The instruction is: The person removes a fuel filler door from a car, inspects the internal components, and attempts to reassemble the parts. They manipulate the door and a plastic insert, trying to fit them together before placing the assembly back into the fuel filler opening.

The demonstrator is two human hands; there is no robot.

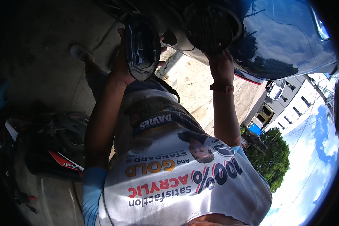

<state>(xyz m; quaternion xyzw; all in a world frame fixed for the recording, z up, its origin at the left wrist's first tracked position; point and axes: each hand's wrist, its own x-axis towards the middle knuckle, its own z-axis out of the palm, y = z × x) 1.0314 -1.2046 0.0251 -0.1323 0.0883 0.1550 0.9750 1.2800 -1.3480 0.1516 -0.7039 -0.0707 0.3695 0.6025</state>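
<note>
My left hand (119, 67) is wrapped around an oval black part (143, 47) with a glossy, hollow-looking face and a rim. Its thumb lies along one side and the other fingertips show past the far side. At upper centre a round, dark part (209, 28) with faint slats sits against a glossy dark-blue vehicle body (282, 34). The fingers of my right hand (221, 66) are curled at this round part's lower edge, their tips partly hidden in shadow. A red band (221, 88) circles my right wrist.
On the left, a parked motorcycle (64, 147) with red and white trim stands in shade. My foot in a light clog (79, 52) rests on the concrete floor (56, 22). Sunlit ground (194, 90), a white building (293, 103) and a tree (269, 154) lie to the right.
</note>
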